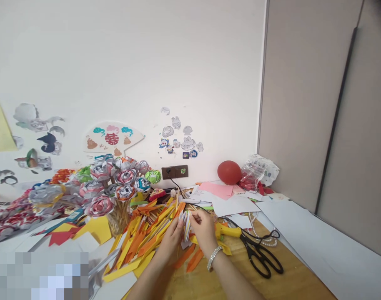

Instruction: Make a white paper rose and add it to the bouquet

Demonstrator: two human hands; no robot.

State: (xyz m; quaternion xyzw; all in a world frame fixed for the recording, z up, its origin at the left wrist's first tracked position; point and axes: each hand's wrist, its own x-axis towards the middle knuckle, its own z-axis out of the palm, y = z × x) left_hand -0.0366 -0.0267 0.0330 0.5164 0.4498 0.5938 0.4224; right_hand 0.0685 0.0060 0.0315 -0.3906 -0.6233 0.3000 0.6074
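Left of the counter's (237, 275) middle, the left hand (175, 230) grips a white-and-yellow striped folded paper piece (186, 225); the right hand (203, 225) pinches its other side, near black-handled scissors (263, 256) by the counter's right edge.

Head-height view, forward and down
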